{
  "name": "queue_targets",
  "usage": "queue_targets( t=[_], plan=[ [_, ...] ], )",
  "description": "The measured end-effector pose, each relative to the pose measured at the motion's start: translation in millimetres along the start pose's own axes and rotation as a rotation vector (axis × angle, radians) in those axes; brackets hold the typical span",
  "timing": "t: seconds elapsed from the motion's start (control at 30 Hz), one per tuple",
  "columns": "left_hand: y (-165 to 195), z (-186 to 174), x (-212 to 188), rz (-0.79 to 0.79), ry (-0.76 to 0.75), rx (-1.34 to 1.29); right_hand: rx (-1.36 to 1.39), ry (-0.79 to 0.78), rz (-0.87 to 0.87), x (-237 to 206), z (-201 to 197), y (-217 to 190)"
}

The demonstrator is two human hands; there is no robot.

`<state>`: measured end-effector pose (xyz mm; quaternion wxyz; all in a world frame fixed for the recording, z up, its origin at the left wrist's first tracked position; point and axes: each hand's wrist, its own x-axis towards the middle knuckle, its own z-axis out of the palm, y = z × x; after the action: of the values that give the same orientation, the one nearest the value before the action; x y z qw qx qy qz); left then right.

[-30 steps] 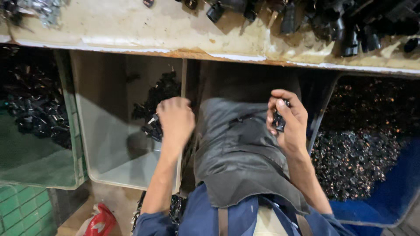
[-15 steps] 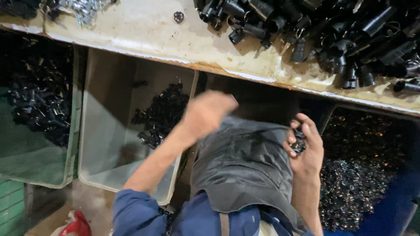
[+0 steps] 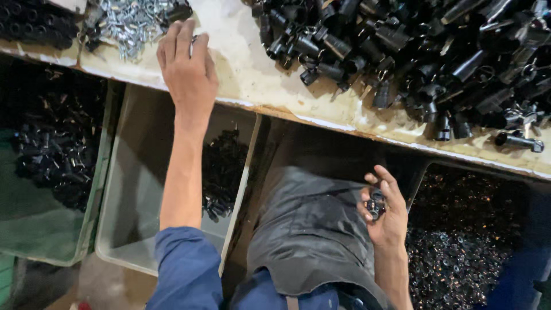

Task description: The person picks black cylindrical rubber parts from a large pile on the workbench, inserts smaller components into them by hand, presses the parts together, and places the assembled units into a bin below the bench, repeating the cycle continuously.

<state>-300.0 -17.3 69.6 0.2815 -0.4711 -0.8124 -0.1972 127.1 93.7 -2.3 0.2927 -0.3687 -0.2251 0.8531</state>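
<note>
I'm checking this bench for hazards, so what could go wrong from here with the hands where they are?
The left hand reaches among loose silver metal clips, whose edges might nick fingertips. The right hand holds small dark parts loosely over the lap, so one could slip onto the grey apron or into the bin of small dark pieces. The black tube parts are heaped near the bench edge and might roll off.

Dim, bright bench, shadowed bins
</note>
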Motion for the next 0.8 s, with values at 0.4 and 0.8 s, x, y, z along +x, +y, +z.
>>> queue_targets(
  t=[0.4, 0.8],
  plan=[
    [59, 27, 32, -0.350, 0.047, -0.621, -0.202, -0.011, 0.059, -11, 4, 9],
    [71, 4, 16, -0.459, 0.240, -1.056, -0.022, -0.025, 0.001, -19, 15, -32]
  ],
)
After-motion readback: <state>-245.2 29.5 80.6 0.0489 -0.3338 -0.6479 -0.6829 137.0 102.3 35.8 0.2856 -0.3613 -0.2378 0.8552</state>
